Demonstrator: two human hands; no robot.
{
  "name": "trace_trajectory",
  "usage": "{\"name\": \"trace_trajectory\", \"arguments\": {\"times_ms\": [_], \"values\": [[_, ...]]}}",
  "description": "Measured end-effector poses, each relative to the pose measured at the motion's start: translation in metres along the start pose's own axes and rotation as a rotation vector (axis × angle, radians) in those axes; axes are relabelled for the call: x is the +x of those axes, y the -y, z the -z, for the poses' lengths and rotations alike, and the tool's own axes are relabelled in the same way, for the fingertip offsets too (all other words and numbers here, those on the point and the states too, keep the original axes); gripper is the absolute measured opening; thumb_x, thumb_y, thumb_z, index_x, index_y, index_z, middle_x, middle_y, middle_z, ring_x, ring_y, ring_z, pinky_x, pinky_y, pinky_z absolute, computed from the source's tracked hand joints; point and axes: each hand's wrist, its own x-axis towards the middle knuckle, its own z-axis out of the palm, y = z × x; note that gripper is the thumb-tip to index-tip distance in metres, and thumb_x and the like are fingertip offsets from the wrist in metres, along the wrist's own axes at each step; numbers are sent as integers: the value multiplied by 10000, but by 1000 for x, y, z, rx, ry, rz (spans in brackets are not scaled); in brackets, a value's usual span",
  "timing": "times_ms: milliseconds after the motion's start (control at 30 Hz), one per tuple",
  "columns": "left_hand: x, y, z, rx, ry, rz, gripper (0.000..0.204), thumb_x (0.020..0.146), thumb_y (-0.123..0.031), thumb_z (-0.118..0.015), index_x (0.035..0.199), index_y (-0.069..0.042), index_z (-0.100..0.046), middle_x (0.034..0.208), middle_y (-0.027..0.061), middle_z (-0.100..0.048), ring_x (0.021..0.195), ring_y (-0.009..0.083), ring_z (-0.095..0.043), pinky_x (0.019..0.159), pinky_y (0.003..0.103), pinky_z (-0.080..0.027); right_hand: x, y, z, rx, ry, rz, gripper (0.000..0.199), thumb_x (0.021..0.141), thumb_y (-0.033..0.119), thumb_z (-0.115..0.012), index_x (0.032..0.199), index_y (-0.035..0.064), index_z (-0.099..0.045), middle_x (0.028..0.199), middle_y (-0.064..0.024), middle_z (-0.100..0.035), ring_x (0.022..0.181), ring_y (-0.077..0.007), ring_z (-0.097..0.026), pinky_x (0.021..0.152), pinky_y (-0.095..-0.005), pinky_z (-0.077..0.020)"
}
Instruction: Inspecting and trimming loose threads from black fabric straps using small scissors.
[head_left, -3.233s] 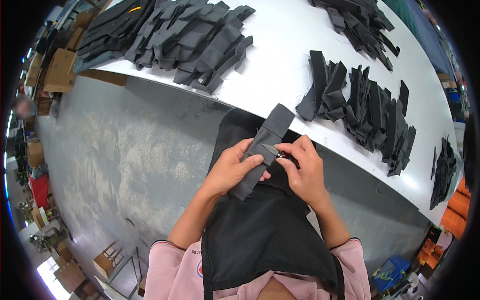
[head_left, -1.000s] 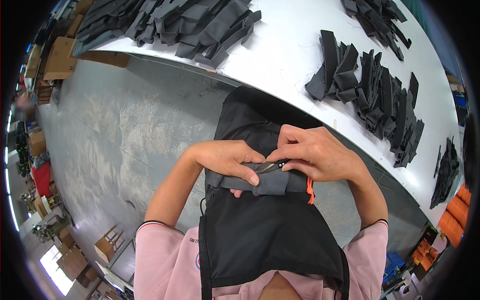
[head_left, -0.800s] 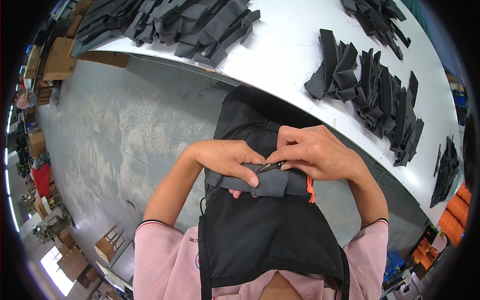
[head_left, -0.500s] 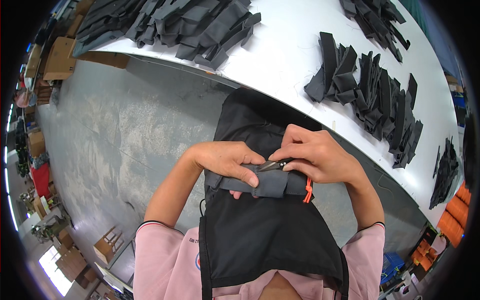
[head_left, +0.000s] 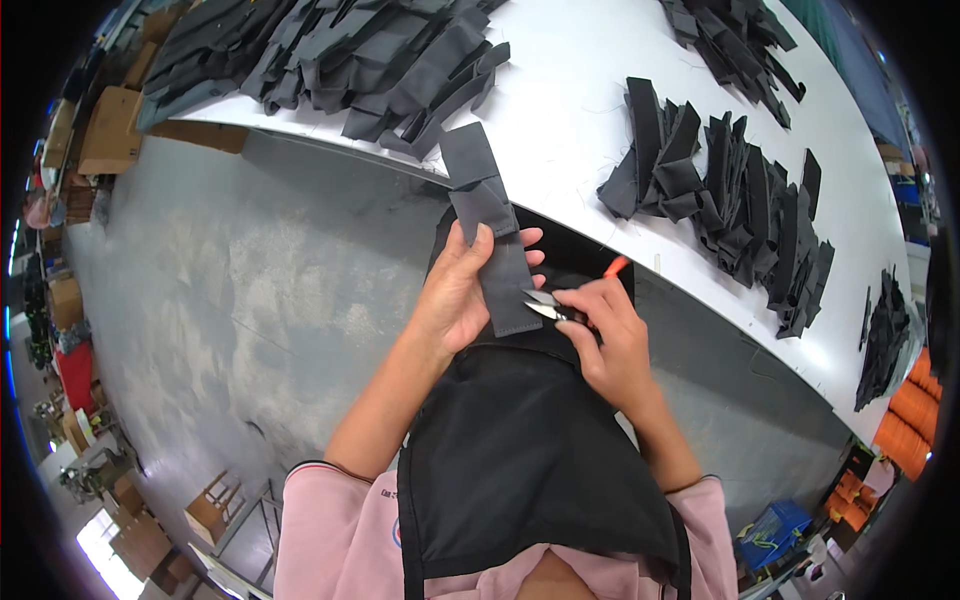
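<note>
The left hand [head_left: 456, 292] pinches a grey fabric strip [head_left: 512, 285], its top overlapping the white table's edge [head_left: 585, 228]; the right hand [head_left: 614, 338] grips snips [head_left: 546, 311] beside it; dark fabric piles [head_left: 745, 200] lie beyond

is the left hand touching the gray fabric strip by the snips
Touching: the head view shows the left hand gripping the gray fabric strip, thumb on top.

White table [head_left: 560, 110] — dark fabric strips [head_left: 380, 62] in separate heaps (the biggest at left).
</note>
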Motion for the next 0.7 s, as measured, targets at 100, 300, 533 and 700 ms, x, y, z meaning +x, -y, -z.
{"name": "trace_trajectory", "arguments": {"times_ms": [100, 300, 533, 700], "values": [[4, -2, 3, -60, -73, -2, 322, 976, -273, -459, 1232, -102, -363, 1197, 188, -543, 991, 271, -610, 812, 461, -552, -7, 8, 0, 95, -25, -90, 268, 723, -31, -672, 982, 26, -637, 869, -90, -556, 650, -188, -559, 579, -288, -455], [11, -5, 12, -199, -122, 54, 289, 964, -261, -495, 1167, -93, -377, 1137, 199, -570, 961, 267, -612, 794, 449, -547, -17, 3, 0, -15, -89, -2, 291, 702, -41, -685, 982, 28, -645, 861, -92, -558, 641, -187, -548, 576, -280, -451], [9, -5, 14, -251, -98, 55, 269, 970, -249, -481, 1154, -82, -378, 1120, 201, -578, 936, 261, -620, 785, 446, -549, -19, 3, -4, 29, -84, -44, 320, 672, -24, -710, 981, 34, -652, 817, -89, -554, 642, -218, -556, 560, -297, -447], [7, -10, 5, -171, -114, 38, 256, 978, -260, -461, 1155, -86, -397, 1128, 186, -576, 920, 263, -621, 762, 429, -555, -12, 7, -5, -82, -83, 29, 320, 649, -13, -722, 958, 42, -657, 779, -78, -551, 638, -228, -559, 550, -307, -447]]}}
